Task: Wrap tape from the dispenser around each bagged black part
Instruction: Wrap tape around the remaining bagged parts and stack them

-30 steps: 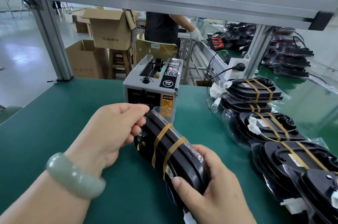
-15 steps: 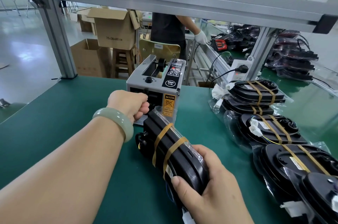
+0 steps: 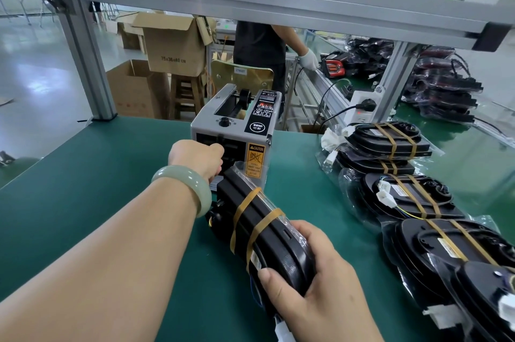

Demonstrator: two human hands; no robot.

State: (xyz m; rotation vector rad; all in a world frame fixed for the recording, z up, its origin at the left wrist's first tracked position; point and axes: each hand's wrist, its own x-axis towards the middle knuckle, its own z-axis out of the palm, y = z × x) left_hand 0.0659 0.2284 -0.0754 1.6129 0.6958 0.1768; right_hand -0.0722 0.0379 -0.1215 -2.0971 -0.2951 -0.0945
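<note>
A grey tape dispenser stands at the middle of the green table mat. My left hand, a green bangle on its wrist, is at the dispenser's front outlet with its fingers curled, pinching there; the tape strip itself is hidden by the hand. A bagged black part with two brown tape bands lies tilted, its far end against the dispenser. My right hand grips its near end.
Several taped bagged parts lie in a row along the right side of the mat. A power strip and cables sit behind them. An aluminium frame post stands back left. A person works beyond the table.
My left hand left the bagged part and reached forward to the dispenser's outlet. My right hand kept the part in place.
</note>
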